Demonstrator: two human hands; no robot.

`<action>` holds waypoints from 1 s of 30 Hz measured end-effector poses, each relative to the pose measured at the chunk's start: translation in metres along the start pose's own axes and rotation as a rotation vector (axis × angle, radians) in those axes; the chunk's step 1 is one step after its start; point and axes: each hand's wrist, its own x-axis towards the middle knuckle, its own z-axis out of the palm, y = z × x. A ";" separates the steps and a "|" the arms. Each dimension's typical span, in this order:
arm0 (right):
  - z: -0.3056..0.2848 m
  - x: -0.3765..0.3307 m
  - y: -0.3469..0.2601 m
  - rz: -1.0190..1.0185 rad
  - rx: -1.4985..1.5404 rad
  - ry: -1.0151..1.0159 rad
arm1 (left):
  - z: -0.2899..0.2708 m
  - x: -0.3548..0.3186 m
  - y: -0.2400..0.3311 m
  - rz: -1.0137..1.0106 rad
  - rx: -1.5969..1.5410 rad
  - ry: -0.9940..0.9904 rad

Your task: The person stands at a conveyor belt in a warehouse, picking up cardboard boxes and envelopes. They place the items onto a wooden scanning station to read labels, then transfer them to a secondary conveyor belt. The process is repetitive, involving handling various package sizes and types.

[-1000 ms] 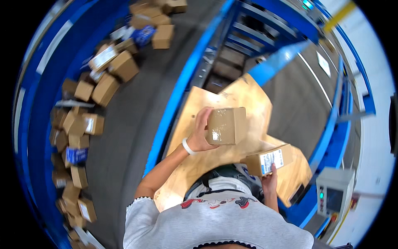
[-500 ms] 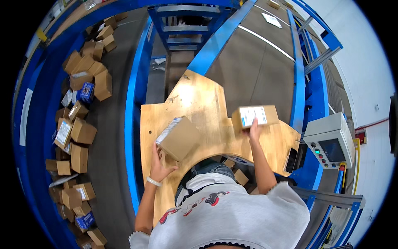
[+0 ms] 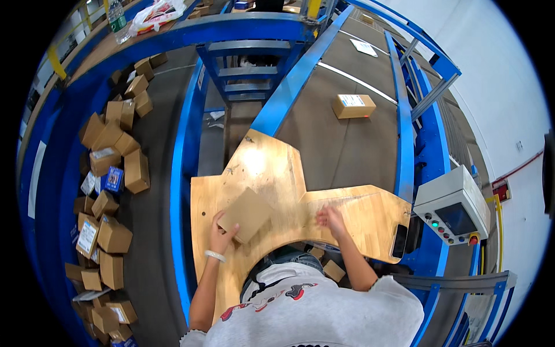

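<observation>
A plain brown cardboard box (image 3: 247, 215) is tilted over the left part of the wooden table (image 3: 269, 156). My left hand (image 3: 222, 232) grips its near left corner, thumb along the near edge and fingers on the left side. Over the right part of the table is my right hand (image 3: 330, 221), holding nothing, its fingers apart and slightly blurred. Beyond it, a small cardboard box (image 3: 354, 107) with a white label on top rests on the dark conveyor belt (image 3: 341, 147).
Many cardboard boxes (image 3: 115, 237) are heaped along the left belt. A black phone (image 3: 399, 241) lies at the table's right edge, near a grey control box (image 3: 454, 205) with buttons. Blue steps (image 3: 245, 72) stand ahead. A flat white packet (image 3: 364, 47) lies far up the belt.
My right hand has let go of the labelled box, which is now farther up the belt. The box in my left hand has turned, and its label no longer shows. The view has shifted.
</observation>
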 end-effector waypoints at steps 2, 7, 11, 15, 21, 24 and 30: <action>0.019 -0.043 -0.025 0.085 0.071 -0.048 | 0.025 0.020 0.049 0.229 0.260 -0.048; 0.058 -0.087 -0.062 0.359 0.318 -0.147 | 0.108 0.048 0.078 0.579 0.558 -0.323; 0.089 -0.065 -0.093 0.245 0.395 -0.012 | 0.162 0.095 0.104 0.623 0.354 -0.662; 0.090 0.018 -0.090 0.106 0.422 0.020 | 0.162 0.157 0.120 0.431 0.087 -0.669; -0.036 0.204 -0.113 -0.038 0.481 0.082 | 0.086 0.164 0.089 0.065 -0.062 -0.417; -0.047 0.301 -0.178 0.068 0.422 0.219 | 0.009 0.135 0.080 -0.006 -0.235 -0.073; 0.050 0.448 -0.215 -0.596 -0.364 0.463 | -0.170 0.094 0.044 -0.039 -0.273 0.796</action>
